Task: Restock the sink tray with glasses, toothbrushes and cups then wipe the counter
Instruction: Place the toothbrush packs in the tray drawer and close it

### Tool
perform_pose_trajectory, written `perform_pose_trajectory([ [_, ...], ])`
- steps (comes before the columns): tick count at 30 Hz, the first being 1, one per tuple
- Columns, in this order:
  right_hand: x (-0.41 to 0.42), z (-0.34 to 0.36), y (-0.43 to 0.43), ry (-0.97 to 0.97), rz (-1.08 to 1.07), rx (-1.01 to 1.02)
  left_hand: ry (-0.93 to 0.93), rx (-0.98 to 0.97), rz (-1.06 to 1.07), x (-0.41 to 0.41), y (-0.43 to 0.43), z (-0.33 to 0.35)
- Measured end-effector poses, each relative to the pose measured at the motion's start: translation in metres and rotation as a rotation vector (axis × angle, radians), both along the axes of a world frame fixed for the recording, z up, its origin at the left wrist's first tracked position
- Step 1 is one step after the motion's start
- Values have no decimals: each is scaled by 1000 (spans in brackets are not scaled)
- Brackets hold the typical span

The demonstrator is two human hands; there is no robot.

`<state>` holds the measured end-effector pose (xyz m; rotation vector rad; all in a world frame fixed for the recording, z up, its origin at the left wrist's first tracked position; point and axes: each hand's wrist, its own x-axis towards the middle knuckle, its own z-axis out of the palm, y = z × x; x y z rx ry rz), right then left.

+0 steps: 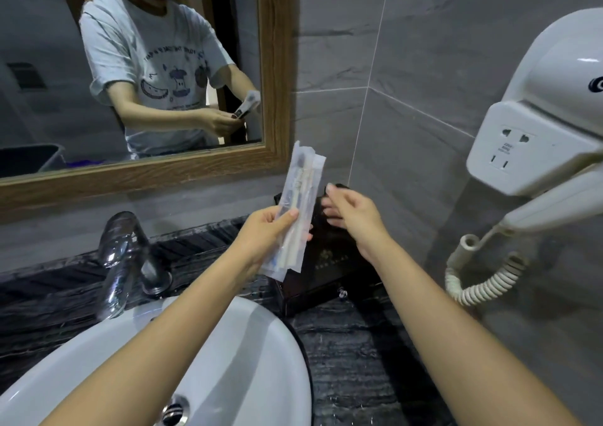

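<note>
Clear-wrapped toothbrushes (301,197) pinched upright by left hand (264,234), right hand (352,213) loose-fingered over dark box (326,275) at back of counter (352,360), contents hidden

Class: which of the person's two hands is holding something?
The left hand, gripping the wrapped toothbrushes; the right hand is open and empty by the dark box.

Lighting: dim, cool, diffuse, from above; soft shadows. Glare: highlights on chrome tap (127,252) and white hairdryer (561,76). Distortion: wide-angle bowing at edges, mirror frame (277,66) curved. Focus: slight softness, right hand (352,217) motion-blurred
</note>
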<state>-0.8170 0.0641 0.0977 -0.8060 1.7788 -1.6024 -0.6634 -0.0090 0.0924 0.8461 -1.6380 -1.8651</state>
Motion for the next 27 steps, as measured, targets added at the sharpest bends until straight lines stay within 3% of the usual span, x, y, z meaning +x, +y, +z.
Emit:
perform_pose_trajectory([
  [4, -7, -81, 25, 225, -283, 252, 25, 87, 103, 16, -5, -17],
  [9, -1, -140, 43, 311, -300, 430, 29, 161, 180, 29, -1, -42],
  [19, -7, -166, 53, 260, -137, 435, -1, 313, 138, 24, 22, -80],
  [23, -1, -180, 52, 182, -210, 398, -31, 318, 101, 12, 37, -90],
  [27, 2, -180, 55, 231, -225, 330, -30, 313, 103, 10, 42, -92],
])
